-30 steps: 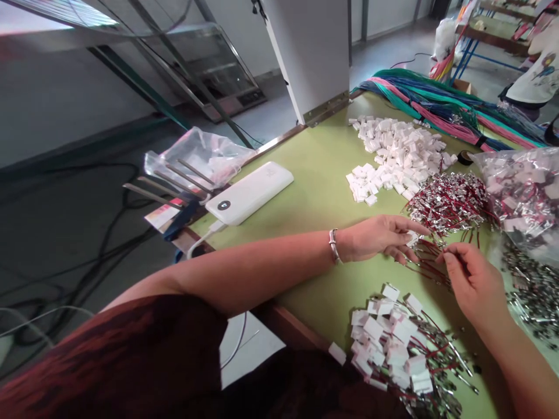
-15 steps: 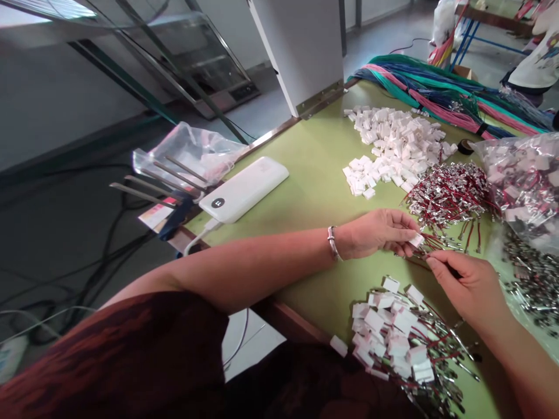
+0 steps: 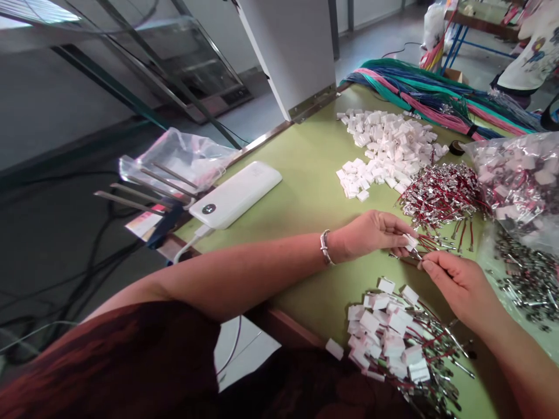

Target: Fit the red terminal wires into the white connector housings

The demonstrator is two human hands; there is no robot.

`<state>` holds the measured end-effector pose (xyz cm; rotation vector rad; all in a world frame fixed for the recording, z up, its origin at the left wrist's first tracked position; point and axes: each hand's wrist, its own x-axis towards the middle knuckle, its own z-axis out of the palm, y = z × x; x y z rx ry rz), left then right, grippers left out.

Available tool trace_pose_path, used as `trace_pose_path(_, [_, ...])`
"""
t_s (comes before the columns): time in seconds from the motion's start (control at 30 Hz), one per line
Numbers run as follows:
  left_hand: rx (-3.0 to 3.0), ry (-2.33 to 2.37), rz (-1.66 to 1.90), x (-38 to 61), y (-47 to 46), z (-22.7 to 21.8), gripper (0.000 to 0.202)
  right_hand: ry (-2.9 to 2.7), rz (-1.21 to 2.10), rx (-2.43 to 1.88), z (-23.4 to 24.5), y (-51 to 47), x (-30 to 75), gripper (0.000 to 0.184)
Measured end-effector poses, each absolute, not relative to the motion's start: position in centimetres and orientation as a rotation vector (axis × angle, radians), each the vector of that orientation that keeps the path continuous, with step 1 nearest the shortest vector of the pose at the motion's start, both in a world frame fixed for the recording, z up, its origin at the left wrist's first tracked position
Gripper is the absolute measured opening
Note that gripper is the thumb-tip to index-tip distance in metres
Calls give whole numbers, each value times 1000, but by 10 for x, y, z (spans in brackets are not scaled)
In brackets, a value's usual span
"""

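Observation:
My left hand [image 3: 371,235] pinches a small white plastic connector [image 3: 410,241] just above the green table [image 3: 305,186]. Close beside it, my right hand [image 3: 454,285] pinches a thin red wire with a metal terminal [image 3: 420,254], its tip meeting the connector. Behind the hands lies a heap of red wires with silver terminals [image 3: 441,195]. Near the table's front edge sits a pile of white connectors with red wires fitted [image 3: 397,337]. A silver bracelet circles my left wrist.
A heap of loose white connectors [image 3: 384,145] lies further back. Clear bags of parts [image 3: 519,180] sit at right. Coloured cable bundles [image 3: 437,99] run along the far edge. A white power bank [image 3: 236,194] rests at the left edge, beside a plastic bag [image 3: 183,160].
My left hand lifted a white connector off the table and drew back slightly. My right hand moved left with a wire until it met the connector.

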<state>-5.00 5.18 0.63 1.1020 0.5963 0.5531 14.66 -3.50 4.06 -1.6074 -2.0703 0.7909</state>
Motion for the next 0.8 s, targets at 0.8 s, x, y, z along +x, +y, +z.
trace_pose_path(0.8, [1497, 583, 458, -49, 36, 19, 5, -1354, 1648, -1644, 36, -39, 141, 35])
